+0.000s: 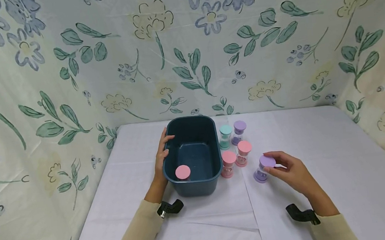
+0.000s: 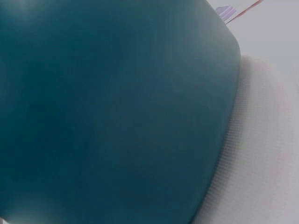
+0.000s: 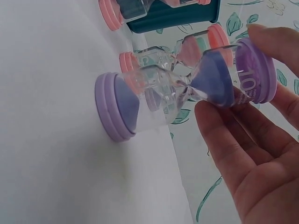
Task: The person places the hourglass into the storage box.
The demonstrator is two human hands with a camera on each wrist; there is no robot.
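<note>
"What is the right hand (image 1: 291, 172) doing?"

"Its thumb and fingers pinch the top of a purple sand timer (image 1: 264, 169), set apart to the right of the others on the white-covered table (image 1: 296, 132). Whether its base touches the cloth cannot be told."

"And between it and the dark teal bin (image 1: 199, 188)?"

"The nearer pink timer (image 1: 228, 164) stands in the way, just beside the bin's right wall. The second pink timer (image 1: 243, 153) is close behind it, a little to the right. Farther back, the mint timer (image 1: 225, 136) and the other purple timer (image 1: 239, 132) stand side by side."

"The left hand (image 1: 162, 156)?"

"It grips the bin's left rim, fingertips over the edge; part of the hand is hidden behind the wall. That wall takes up most of the left wrist view."

"Anything inside?"

"A pink-capped timer (image 1: 182, 172) at the near end, its lower part covered by the front rim."

"And beyond the table?"

"A floral curtain (image 1: 160, 80) with blue blooms and green leaves. Nearer, black wrist cameras (image 1: 170, 207) sit by the beige sleeves (image 1: 137, 235)."

"Can any writing be read?"

"The numeral 10 (image 3: 247, 80) near the held timer's upper end; the lettering around it is too small to make out."
</note>
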